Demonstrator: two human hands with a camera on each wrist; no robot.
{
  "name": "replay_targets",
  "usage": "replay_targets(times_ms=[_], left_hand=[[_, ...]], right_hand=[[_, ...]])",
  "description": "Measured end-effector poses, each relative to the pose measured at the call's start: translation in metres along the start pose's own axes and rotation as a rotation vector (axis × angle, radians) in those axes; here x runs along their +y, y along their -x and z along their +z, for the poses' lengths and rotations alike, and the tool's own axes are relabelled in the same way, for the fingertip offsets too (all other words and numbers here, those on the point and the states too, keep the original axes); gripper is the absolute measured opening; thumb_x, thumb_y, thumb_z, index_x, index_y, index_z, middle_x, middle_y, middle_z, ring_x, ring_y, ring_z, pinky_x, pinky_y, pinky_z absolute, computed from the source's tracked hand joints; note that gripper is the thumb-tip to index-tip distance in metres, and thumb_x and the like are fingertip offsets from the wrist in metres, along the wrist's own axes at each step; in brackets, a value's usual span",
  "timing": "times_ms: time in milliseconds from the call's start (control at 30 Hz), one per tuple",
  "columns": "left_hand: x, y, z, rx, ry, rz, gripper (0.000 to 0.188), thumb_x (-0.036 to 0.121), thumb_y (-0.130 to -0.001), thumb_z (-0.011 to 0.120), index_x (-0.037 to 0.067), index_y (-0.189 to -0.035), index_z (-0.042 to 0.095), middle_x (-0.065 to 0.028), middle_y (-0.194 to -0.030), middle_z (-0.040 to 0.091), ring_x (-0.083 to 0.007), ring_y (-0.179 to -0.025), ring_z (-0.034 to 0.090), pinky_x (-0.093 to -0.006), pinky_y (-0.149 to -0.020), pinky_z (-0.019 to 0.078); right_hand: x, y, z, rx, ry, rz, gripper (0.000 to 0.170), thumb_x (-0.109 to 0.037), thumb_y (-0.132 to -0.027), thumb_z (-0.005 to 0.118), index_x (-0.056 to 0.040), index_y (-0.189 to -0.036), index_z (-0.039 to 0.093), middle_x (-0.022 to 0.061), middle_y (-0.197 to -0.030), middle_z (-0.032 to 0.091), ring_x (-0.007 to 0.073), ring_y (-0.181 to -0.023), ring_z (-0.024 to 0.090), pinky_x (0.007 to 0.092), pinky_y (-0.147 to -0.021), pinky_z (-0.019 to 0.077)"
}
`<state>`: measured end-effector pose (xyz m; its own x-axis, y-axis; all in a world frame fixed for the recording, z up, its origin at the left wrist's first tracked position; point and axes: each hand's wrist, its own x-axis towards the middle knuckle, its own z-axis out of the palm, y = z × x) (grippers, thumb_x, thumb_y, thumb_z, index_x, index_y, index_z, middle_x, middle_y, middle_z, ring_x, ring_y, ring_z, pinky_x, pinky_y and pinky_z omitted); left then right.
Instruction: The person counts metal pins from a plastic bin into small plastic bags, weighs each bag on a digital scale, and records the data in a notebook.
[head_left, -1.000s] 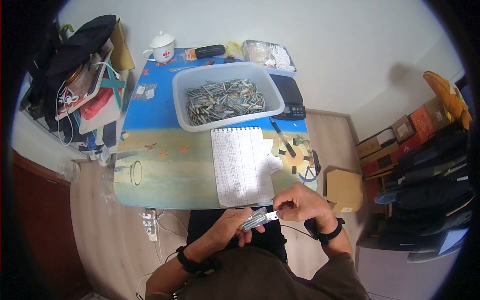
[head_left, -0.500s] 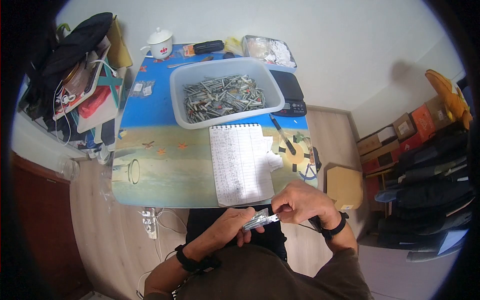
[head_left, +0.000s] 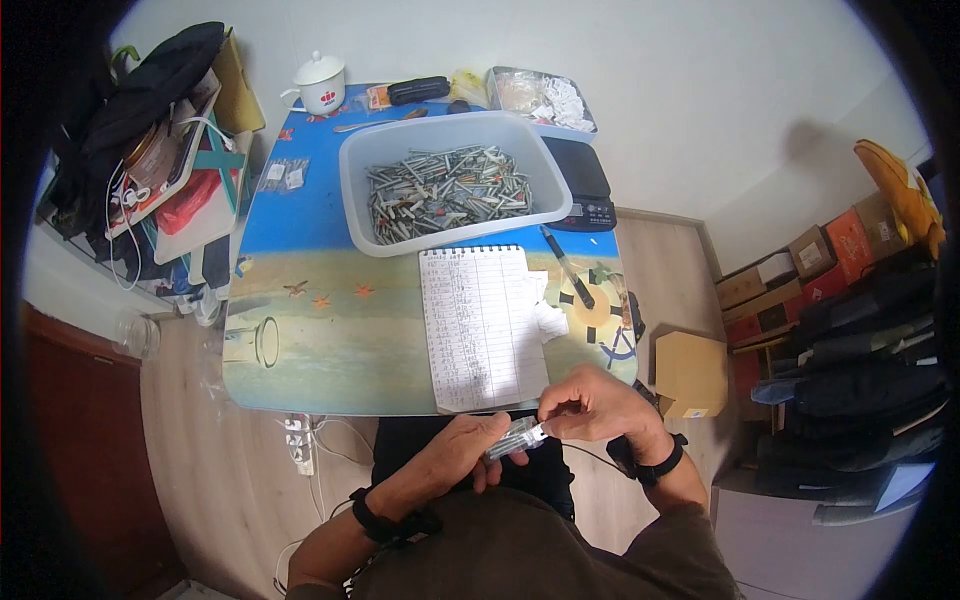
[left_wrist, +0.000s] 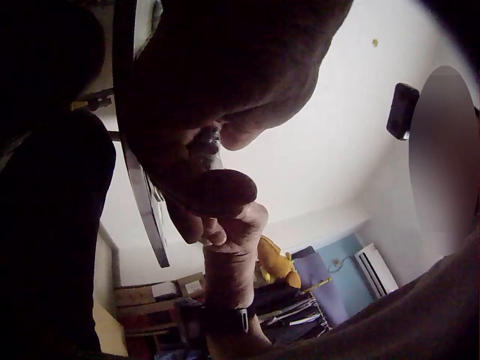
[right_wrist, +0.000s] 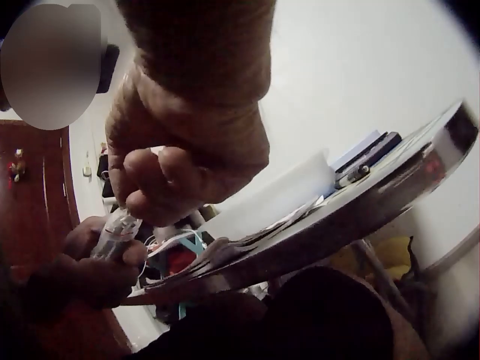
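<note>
Over the person's lap, at the table's front edge, the left hand [head_left: 450, 458] holds a small clear plastic bag [head_left: 512, 441] of thin metal rods, its thumb along the top side. The right hand [head_left: 605, 405] pinches the bag's right end with thumb and forefinger, where a bit of white shows. In the right wrist view the bag [right_wrist: 116, 234] runs between the two hands. From the left wrist, dark fingers hide most of it. Behind the hands lies a spiral notepad [head_left: 480, 330] with handwritten columns.
A translucent bin [head_left: 357, 165] holds many metal rods [head_left: 450, 195]. A black scale [head_left: 585, 212] stands to its right, with a pen [head_left: 568, 268] in front. White paper scraps [head_left: 549, 318] lie beside the notepad. Further back are small filled bags [head_left: 285, 175], a lidded mug [head_left: 321, 88] and a tray [head_left: 500, 100].
The right fingers have come closer to the bag, and less of the white piece shows between the hands. The left hand keeps its hold almost unmoved.
</note>
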<state>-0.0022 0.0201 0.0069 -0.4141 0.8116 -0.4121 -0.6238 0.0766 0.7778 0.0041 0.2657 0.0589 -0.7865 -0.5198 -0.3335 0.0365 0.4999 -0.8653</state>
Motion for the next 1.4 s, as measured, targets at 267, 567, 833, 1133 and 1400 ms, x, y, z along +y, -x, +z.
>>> replay_targets(times_ms=[267, 567, 833, 1133, 1400], left_hand=[[-0.004, -0.003, -0.001, 0.018, 0.031, 0.003, 0.053, 0.044, -0.106, 0.034, -0.001, -0.106, 0.061, -0.0092, -0.093, 0.069, -0.0091, -0.060, 0.060, -0.0212, -0.046, 0.0490], [-0.004, 0.001, -0.002, 0.020, 0.026, 0.020, 0.053, 0.043, -0.106, 0.034, -0.002, -0.111, 0.061, -0.0103, -0.093, 0.069, -0.0095, -0.061, 0.059, -0.0211, -0.046, 0.0490], [-0.010, -0.001, -0.003, 0.069, 0.141, 0.074, 0.055, 0.045, -0.106, 0.034, -0.003, -0.116, 0.059, -0.0127, -0.098, 0.069, -0.0105, -0.062, 0.061, -0.0217, -0.046, 0.0499], [-0.013, -0.004, -0.004, 0.087, 0.195, 0.127, 0.055, 0.044, -0.106, 0.033, -0.002, -0.118, 0.060, -0.0174, -0.098, 0.070, -0.0148, -0.061, 0.064, -0.0250, -0.046, 0.0522], [-0.020, -0.005, -0.008, 0.081, 0.221, 0.148, 0.055, 0.046, -0.105, 0.036, -0.002, -0.117, 0.060, -0.0099, -0.089, 0.067, -0.0122, -0.061, 0.063, -0.0236, -0.047, 0.0511]], right_hand=[[0.006, 0.009, 0.023, 0.137, -0.118, -0.032, 0.005, -0.001, -0.081, 0.072, -0.0009, -0.086, 0.069, 0.0022, -0.068, 0.063, 0.0082, -0.060, 0.054, 0.0258, -0.055, 0.0422], [0.012, 0.004, 0.037, 0.245, -0.183, -0.055, 0.006, -0.002, -0.084, 0.073, -0.0009, -0.089, 0.069, 0.0028, -0.072, 0.066, 0.0083, -0.064, 0.056, 0.0265, -0.059, 0.0453], [0.003, 0.010, 0.053, 0.474, -0.366, -0.074, 0.011, -0.002, -0.087, 0.073, 0.0006, -0.098, 0.071, -0.0006, -0.082, 0.067, 0.0034, -0.072, 0.055, 0.0200, -0.062, 0.0443], [0.008, 0.009, 0.068, 0.574, -0.179, -0.165, 0.015, -0.004, -0.088, 0.072, -0.0026, -0.103, 0.072, 0.0076, -0.088, 0.071, 0.0102, -0.074, 0.064, 0.0240, -0.064, 0.0504], [0.007, 0.008, 0.074, 0.633, -0.124, -0.225, 0.015, -0.004, -0.088, 0.072, 0.0014, -0.102, 0.071, 0.0103, -0.088, 0.071, 0.0124, -0.072, 0.068, 0.0254, -0.060, 0.0521]])
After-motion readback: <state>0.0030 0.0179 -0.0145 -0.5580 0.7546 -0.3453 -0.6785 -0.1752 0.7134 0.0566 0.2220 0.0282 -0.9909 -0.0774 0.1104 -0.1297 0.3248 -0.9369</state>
